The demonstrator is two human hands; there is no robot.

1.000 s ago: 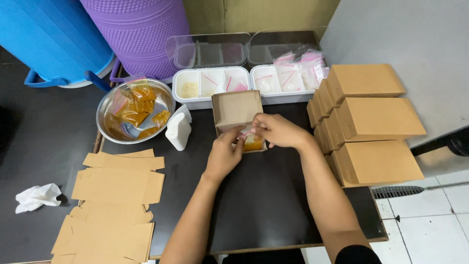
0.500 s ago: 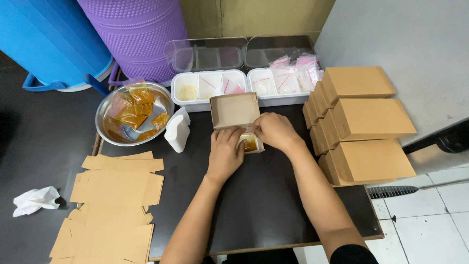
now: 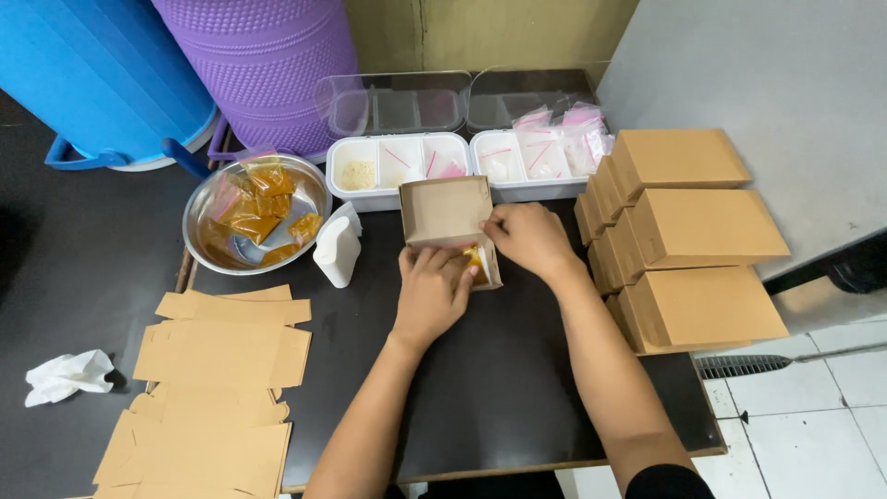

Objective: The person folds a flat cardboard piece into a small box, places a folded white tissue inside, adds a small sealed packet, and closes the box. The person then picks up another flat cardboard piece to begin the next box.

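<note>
- head: packing step; left hand and right hand both in closed grip on small open box mid-table, orange sachet tucked inside
- next, I judge: fold lid shut, needs sachet fully in
- around: bowl of sachets, white bottle, trays, flat blanks, finished boxes just right; nothing blocking

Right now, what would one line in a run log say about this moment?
left hand: on open cardboard box | right hand: at box's right edge | inside: orange sachet | nearby: steel bowl of sachets, folded boxes
</note>
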